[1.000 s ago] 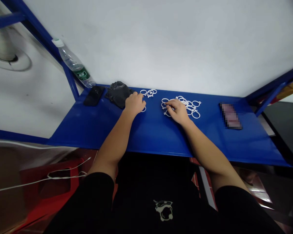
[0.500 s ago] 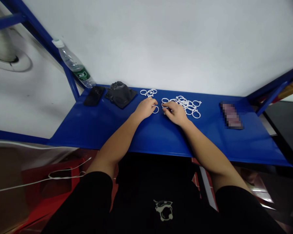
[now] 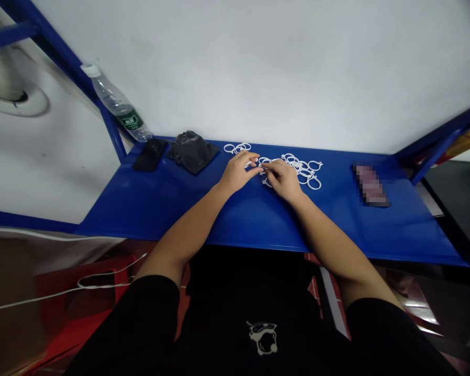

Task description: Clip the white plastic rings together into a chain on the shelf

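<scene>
My left hand [image 3: 238, 172] is raised over the blue table with thumb and fingers curved around a white curtain ring [image 3: 251, 164], partly hidden by the fingers. Its fingertips nearly meet those of my right hand [image 3: 283, 178], which is pinched; what sits between that thumb and forefinger is too small to make out. Beside and behind my right hand lies a loose pile of white curtain rings [image 3: 314, 182], several overlapping, each with a small tab. A smaller group of curtain rings [image 3: 229, 149] lies behind my left hand.
A crumpled black bag [image 3: 194, 152] and a black phone [image 3: 150, 155] lie at the left of the blue table [image 3: 172, 201]. A water bottle [image 3: 119, 107] leans by the blue frame. To the right is a blurred-out flat object [image 3: 371, 184]. A white wall [image 3: 258, 73] stands behind.
My left hand has come up and right, toward my right hand, with the curtain ring that lay beneath its fingers. My right hand's fingers have drawn into a pinch.
</scene>
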### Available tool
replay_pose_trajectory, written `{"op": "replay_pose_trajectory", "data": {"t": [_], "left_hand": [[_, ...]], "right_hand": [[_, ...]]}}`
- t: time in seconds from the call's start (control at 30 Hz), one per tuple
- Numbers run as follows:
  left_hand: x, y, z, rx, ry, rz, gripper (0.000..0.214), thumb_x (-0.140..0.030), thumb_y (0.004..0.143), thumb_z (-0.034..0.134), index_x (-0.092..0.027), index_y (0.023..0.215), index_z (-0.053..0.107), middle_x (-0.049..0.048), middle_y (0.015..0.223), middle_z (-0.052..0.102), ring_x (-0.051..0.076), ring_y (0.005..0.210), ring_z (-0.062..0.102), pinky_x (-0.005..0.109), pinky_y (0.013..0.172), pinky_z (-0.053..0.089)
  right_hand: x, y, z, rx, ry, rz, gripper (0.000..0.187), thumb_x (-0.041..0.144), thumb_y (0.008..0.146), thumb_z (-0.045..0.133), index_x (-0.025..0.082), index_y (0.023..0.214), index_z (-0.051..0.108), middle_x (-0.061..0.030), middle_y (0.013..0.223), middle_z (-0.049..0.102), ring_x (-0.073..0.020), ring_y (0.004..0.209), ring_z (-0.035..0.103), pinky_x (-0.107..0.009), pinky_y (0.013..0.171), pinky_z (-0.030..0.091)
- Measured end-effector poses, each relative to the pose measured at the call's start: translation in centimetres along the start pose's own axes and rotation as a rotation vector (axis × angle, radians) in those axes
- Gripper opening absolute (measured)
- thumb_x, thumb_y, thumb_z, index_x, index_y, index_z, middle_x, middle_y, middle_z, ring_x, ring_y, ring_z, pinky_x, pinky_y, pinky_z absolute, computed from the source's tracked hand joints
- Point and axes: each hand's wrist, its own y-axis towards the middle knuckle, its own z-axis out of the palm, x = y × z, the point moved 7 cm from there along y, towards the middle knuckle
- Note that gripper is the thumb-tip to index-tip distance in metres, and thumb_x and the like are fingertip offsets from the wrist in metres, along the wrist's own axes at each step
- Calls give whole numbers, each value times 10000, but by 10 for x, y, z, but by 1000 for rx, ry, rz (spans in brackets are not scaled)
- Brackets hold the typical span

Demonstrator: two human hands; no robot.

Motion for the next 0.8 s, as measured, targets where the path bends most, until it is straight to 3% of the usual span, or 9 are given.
{"op": "replay_pose_trajectory", "data": {"t": [0.1,0.23,0.4,0.57,0.8], "left_hand": [[4,2,-4,-48,18,-41,252,-88,951,810,-213,1164,758,34,1003,757,189,946,733,356,953,621],[7,2,-1,-17,45,-53,289,-24,950,697,-211,1149,792,18,902,711,171,854,696,325,879,614],[7,1,1,16,53,-62,317,3,905,645,-218,1035,832,40,977,737,173,831,701,336,842,625],[7,1,-1,-35,35,-60,299,26,892,627,-205,973,798,89,1292,781,197,1015,769,359,915,655],[15,-1,10,73,-44,-172,327,25,913,652,-211,1109,765,60,1101,850,193,996,824,323,920,666]], "right_hand": [[-5,0,-6,-72,-3,69,296,259,998,611,220,1214,809,-97,1021,796,-237,827,728,-426,834,619],[-5,-2,-8,-71,20,127,344,362,1056,604,229,1317,784,-74,993,801,-210,739,706,-406,785,609],[-3,-5,-5,-12,32,140,377,380,1105,551,262,1411,736,-1,789,766,-186,622,674,-352,681,564],[-3,-5,-1,6,15,97,298,336,1066,560,237,1237,783,-5,772,775,-175,607,665,-330,667,534],[-6,-3,0,20,4,115,258,304,1002,604,244,1141,813,-32,885,833,-190,666,697,-346,718,567]]}}
